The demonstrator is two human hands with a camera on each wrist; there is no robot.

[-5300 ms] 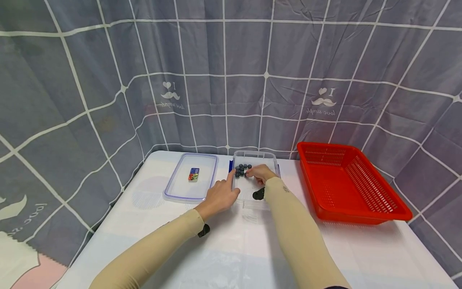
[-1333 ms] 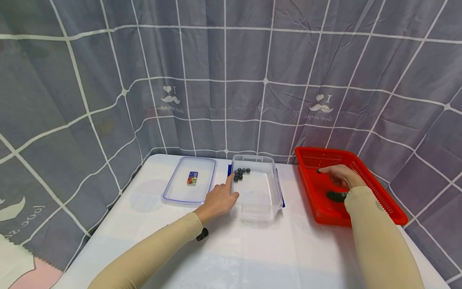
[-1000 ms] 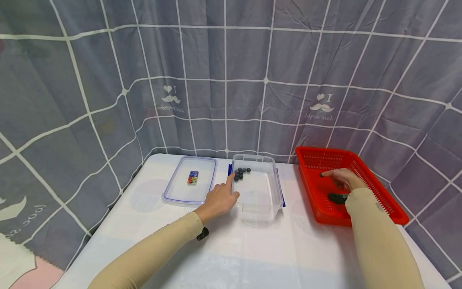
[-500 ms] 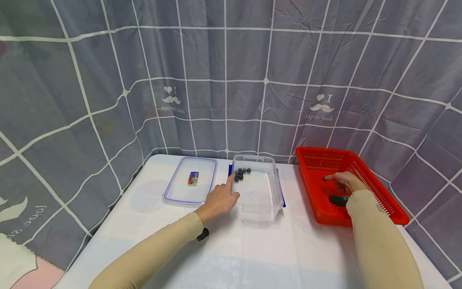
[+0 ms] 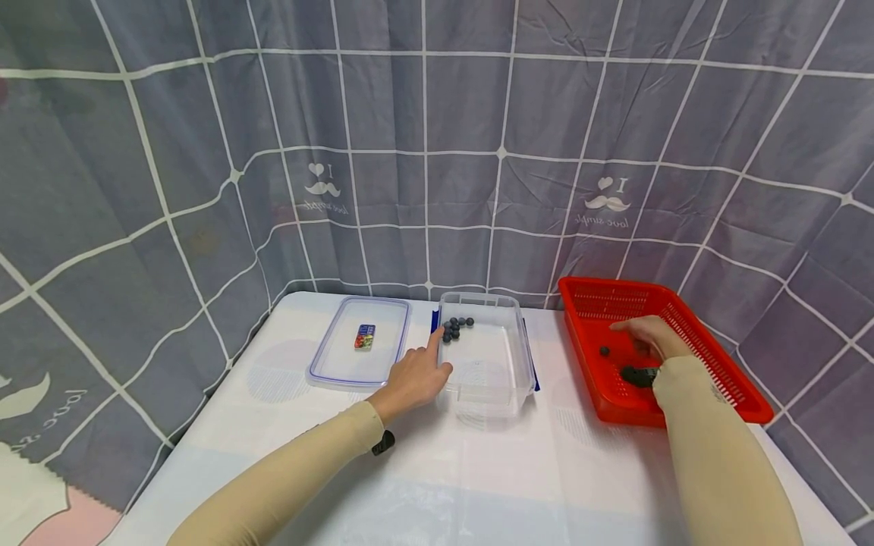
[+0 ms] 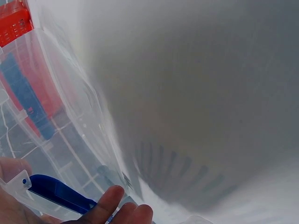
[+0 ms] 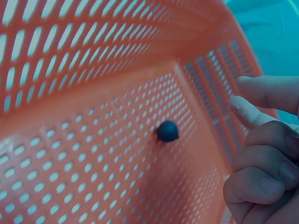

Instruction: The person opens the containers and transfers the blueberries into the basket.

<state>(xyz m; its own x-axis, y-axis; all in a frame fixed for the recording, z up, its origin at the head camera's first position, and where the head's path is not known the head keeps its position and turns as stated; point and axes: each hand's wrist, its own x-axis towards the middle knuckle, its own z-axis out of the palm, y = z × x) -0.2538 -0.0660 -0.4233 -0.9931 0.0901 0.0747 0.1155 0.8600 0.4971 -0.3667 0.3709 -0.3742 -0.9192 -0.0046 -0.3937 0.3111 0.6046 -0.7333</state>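
Note:
A single blueberry (image 5: 604, 351) lies loose on the floor of the red plastic basket (image 5: 592, 379); it appears dark and round in the right wrist view. Over the basket hovers my right hand (image 5: 649, 334), its index finger and thumb apart with nothing between them and the other fingers curled. Several blueberries (image 5: 456, 326) cluster at the back left inside the clear food container (image 5: 495, 371). My left hand (image 5: 413, 379) holds that container's front left corner, index finger along the left side. In the left wrist view, fingers (image 6: 112, 200) lie beside its blue latch (image 6: 58, 193).
Left of the container lies its clear lid (image 5: 334, 364) with a blue rim and a small printed label (image 5: 365, 337). A white cloth covers the table (image 5: 437, 485). Grey curtains with white grid lines (image 5: 464, 189) stand behind and at both sides.
Earlier my right hand pinched among the blueberries in the container, then carried one over to the basket. It has let go, and the blueberry now lies on the basket floor. The left hand stays put.

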